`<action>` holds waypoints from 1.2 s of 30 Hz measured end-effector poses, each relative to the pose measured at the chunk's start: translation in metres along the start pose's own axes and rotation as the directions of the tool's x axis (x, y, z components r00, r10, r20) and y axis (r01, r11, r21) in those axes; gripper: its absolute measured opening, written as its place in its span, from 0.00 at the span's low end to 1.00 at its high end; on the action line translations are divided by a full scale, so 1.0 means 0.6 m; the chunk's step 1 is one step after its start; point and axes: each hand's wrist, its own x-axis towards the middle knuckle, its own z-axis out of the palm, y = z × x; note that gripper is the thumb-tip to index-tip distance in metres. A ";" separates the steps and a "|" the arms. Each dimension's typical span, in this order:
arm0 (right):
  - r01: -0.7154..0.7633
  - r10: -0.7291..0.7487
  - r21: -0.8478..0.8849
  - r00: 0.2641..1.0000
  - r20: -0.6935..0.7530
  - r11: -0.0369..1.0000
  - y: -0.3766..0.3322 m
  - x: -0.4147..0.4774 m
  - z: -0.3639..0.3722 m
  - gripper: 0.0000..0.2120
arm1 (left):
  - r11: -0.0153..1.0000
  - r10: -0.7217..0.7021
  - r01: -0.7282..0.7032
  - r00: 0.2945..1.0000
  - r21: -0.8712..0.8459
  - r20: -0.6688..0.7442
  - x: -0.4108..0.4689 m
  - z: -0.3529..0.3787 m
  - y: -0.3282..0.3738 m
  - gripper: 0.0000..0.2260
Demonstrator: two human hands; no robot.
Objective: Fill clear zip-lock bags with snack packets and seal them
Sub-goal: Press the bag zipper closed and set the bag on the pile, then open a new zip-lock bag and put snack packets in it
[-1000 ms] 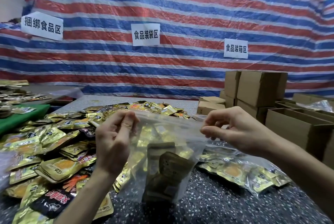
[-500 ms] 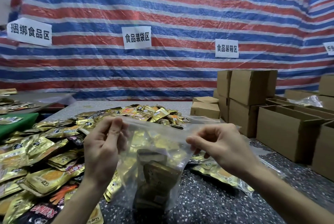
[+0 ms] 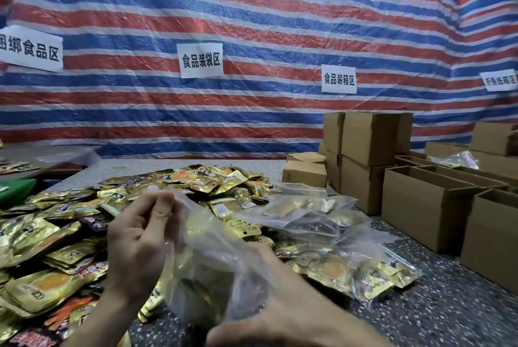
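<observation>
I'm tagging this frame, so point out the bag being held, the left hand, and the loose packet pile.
Held bag (image 3: pixel 213 271): head view, its clear front wall.
Left hand (image 3: pixel 137 245): head view, middle of the hand.
Packet pile (image 3: pixel 196 178): head view, far gold packets.

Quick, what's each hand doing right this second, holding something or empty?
Left hand: pinches the top edge of the clear zip-lock bag.
Right hand: against the bag's lower side, blurred; its grip cannot be told.

We had one view only: a wide-angle camera worn on the head, facing forward and down across the table (image 3: pixel 437 316). The left hand (image 3: pixel 137 245), the right hand (image 3: pixel 283 316) and the clear bag (image 3: pixel 204 265) lay nearest the lens, low in the frame; the striped tarp (image 3: pixel 252 24) closed the far side, its bands bowed by the wide lens.
</observation>
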 end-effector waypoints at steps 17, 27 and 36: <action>0.339 -0.286 0.172 0.919 -0.270 0.925 -0.052 0.044 -0.166 0.26 | 0.994 -0.097 0.107 0.962 -0.026 0.257 -0.030 0.025 -0.014 0.12; -0.095 -0.328 -0.658 0.808 -0.490 0.747 0.061 0.185 -0.308 0.18 | 0.981 -0.129 0.059 0.913 0.187 0.386 -0.061 0.039 -0.020 0.09; -0.420 0.311 -0.498 0.905 -0.291 0.759 0.096 0.178 -0.317 0.32 | 0.984 -0.135 0.063 0.877 0.167 0.460 -0.060 0.039 -0.026 0.08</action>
